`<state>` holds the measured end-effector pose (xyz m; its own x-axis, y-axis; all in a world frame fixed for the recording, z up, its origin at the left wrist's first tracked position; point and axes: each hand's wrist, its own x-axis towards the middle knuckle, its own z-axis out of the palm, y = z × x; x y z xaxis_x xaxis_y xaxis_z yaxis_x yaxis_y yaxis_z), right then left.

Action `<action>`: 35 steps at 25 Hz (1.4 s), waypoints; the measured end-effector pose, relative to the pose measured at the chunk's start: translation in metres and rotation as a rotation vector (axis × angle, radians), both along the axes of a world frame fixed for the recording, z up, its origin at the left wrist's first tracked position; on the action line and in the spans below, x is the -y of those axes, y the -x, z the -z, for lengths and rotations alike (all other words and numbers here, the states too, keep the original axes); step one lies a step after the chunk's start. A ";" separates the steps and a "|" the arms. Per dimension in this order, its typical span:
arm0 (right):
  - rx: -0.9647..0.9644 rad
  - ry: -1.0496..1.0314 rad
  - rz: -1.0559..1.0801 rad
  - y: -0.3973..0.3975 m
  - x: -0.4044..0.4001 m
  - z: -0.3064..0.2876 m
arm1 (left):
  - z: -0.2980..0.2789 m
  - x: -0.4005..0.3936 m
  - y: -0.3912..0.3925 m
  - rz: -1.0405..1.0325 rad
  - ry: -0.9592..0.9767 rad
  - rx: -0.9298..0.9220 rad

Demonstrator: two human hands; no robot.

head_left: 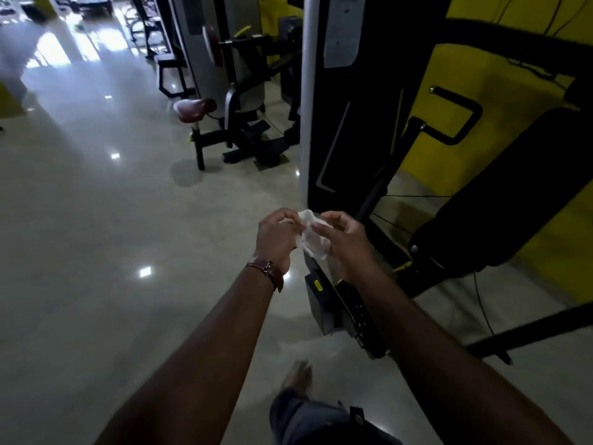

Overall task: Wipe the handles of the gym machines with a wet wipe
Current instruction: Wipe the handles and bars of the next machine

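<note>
Currently both hands, left hand (276, 239) and right hand (345, 240), pinch a crumpled white wet wipe (313, 239) between them. Below the hands lies a glossy pale tiled floor (96, 236); beyond them stand black gym machines (353, 107) against a yellow wall (513, 91).

Crumpled wet wipe (313, 240) pinched between left hand (276, 239) and right hand (345, 240), seemingly mid-unfolding, over glossy floor (96, 220).
</note>
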<state>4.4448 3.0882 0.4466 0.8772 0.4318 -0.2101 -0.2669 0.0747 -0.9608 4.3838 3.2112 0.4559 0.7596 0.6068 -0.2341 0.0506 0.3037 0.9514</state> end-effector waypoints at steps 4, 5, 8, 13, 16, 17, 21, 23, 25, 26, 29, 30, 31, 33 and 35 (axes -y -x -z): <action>0.213 0.004 0.205 -0.076 -0.038 0.016 | 0.007 -0.052 -0.080 0.234 -0.154 -0.019; 0.208 -0.003 0.257 -0.095 -0.046 0.021 | 0.007 -0.065 -0.100 0.290 -0.176 -0.025; 0.170 -0.023 0.371 -0.149 -0.070 0.034 | 0.009 -0.093 -0.159 0.439 -0.170 -0.037; 0.047 -0.111 0.414 -0.222 -0.098 0.041 | 0.014 -0.121 -0.250 0.599 -0.054 0.009; 0.067 -0.071 0.478 -0.265 -0.111 0.043 | 0.030 -0.140 -0.305 0.688 -0.007 0.026; 0.052 -0.061 0.515 -0.280 -0.117 0.042 | 0.036 -0.146 -0.324 0.728 -0.058 0.018; 0.010 -0.002 0.672 -0.345 -0.144 0.043 | 0.050 -0.170 -0.404 0.803 -0.161 -0.017; -0.022 0.012 0.765 -0.373 -0.159 0.042 | 0.047 -0.184 -0.438 0.858 -0.130 -0.022; -0.067 0.000 0.835 -0.396 -0.173 0.041 | 0.048 -0.198 -0.472 0.879 -0.087 -0.041; -0.086 -0.018 0.882 -0.407 -0.179 0.040 | 0.049 -0.205 -0.490 0.888 -0.044 -0.062; -0.119 -0.077 0.996 -0.428 -0.191 0.039 | 0.048 -0.213 -0.530 0.915 0.081 -0.089; -0.121 -0.103 1.019 -0.433 -0.192 0.040 | 0.049 -0.212 -0.542 0.922 0.102 -0.100; -0.119 -0.138 1.035 -0.438 -0.192 0.040 | 0.051 -0.210 -0.554 0.938 0.115 -0.115; -0.105 -0.182 1.045 -0.446 -0.190 0.040 | 0.054 -0.202 -0.572 0.989 0.129 -0.168; -0.096 -0.150 1.082 -0.460 -0.185 0.040 | 0.055 -0.192 -0.590 1.066 0.124 -0.213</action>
